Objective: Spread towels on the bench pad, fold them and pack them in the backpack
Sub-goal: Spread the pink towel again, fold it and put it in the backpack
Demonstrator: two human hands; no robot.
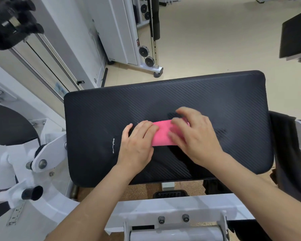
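Head view, looking down over the black padded surface (198,94): its four rounded edges are all in sight, with the far edge against pale floor (215,40) and the near edge just above a white machine frame (172,206). Most of the surface is bare, with wide room toward the far edge and both far corners, and a fair strip to the left and right ends. At the left end white frame parts and bolts (47,153) sit close against the edge. Off the right end a piece of dark fabric (283,145) hangs beside the edge; what it is I cannot tell. A few small white scuffs (113,145) mark the surface left of the hands.

The pink towel (162,134) lies folded into a short band near the middle of the surface, a little closer to the near edge, running left to right. The left grip (137,141) lies flat on the towel's left end, fingers straight and together, thumb out on the bare surface. The right grip (195,136) covers the towel's right end, fingers spread and laid over the cloth, nothing pinched as far as I can see, though its fingertips are blurred. Only the middle of the towel shows between them.
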